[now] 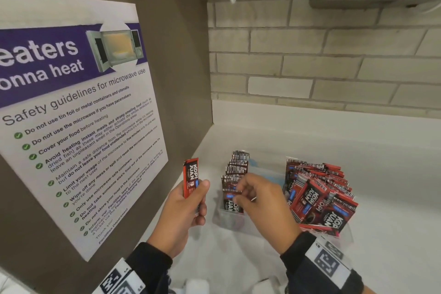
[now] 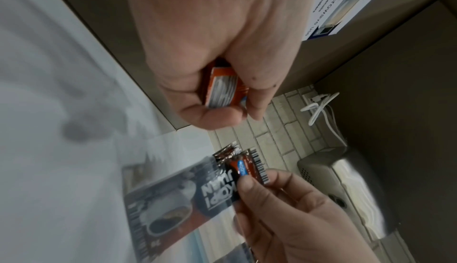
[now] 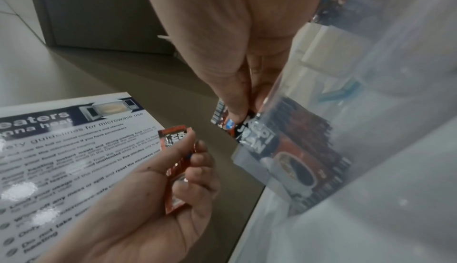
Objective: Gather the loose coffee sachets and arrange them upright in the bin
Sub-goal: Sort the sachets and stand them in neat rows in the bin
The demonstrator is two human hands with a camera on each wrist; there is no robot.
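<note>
Centrally, left hand (image 1: 185, 212) grips small stack of coffee sachets (image 1: 191, 182) upright, above white table (image 1: 381, 198), near microwave poster (image 1: 71, 114). Right hand (image 1: 259, 203) pinches top of front sachet (image 1: 231, 203) standing in clear bin (image 1: 229, 222), row of upright sachets behind it. Loose sachet pile (image 1: 319, 196) just right, in second clear container (image 1: 347, 236).

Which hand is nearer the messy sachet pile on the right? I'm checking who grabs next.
Right. The right hand is just left of the pile, at the upright row; the left hand is farther left.
</note>
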